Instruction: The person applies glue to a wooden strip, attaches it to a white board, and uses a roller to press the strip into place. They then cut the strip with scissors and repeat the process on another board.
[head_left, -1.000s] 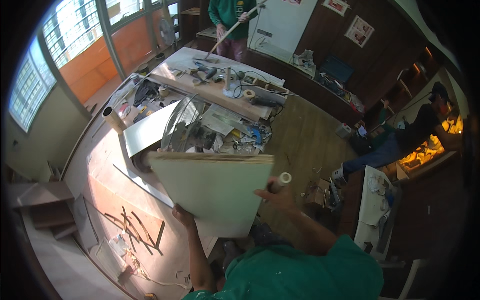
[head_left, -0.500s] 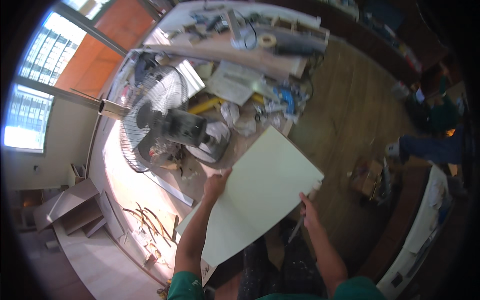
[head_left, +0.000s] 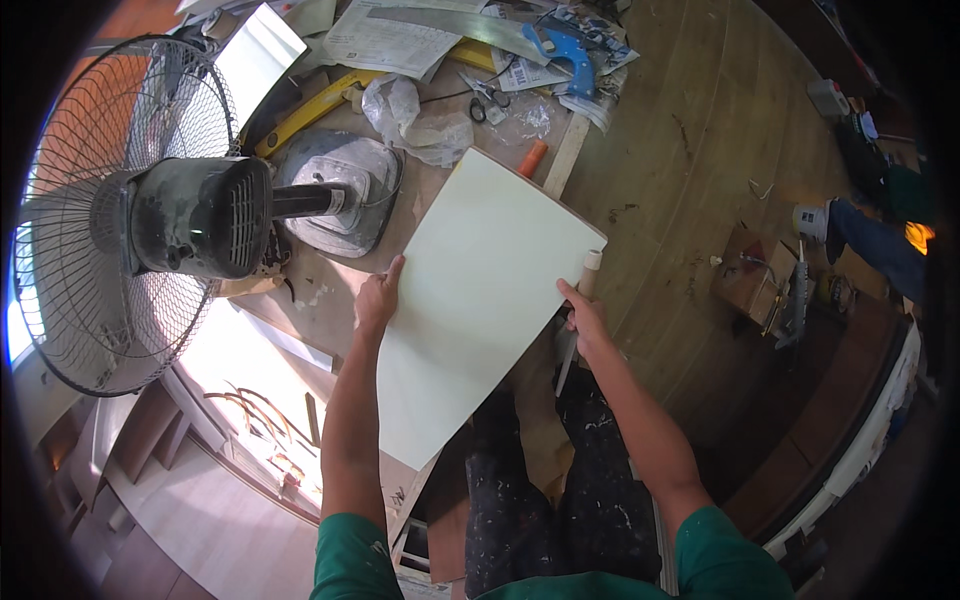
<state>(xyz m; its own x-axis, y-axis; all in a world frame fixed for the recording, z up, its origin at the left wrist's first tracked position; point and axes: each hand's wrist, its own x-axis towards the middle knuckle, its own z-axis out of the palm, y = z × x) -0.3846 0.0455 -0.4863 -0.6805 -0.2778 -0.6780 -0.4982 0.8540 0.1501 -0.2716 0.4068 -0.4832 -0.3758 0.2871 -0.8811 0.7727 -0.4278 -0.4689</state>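
Observation:
A white rectangular board (head_left: 480, 290) lies tilted in front of me, over the near edge of the cluttered workbench. My left hand (head_left: 377, 298) grips its left edge, thumb on the top face. At the opposite edge is my right hand (head_left: 588, 318), its fingers wrapped round a tool with a pale round handle (head_left: 590, 272). A thin, light-coloured blade points down from that fist; its exact kind is unclear. The right thumb touches the board's edge. Just beyond the board's far corner lies an orange cylinder (head_left: 533, 158).
A dusty standing fan (head_left: 200, 215) lies over the bench at left. Behind the board are a blue-handled handsaw (head_left: 572, 62), scissors (head_left: 488, 97), a yellow level (head_left: 318, 108) and crumpled plastic (head_left: 412, 122). On the wooden floor at right are a cardboard box (head_left: 745, 265) and another person's leg (head_left: 875, 240).
My view has moved closer to the bench, so the fan looks larger and farther left. Both hands keep their hold on the board's edges, and the right one still has the tool.

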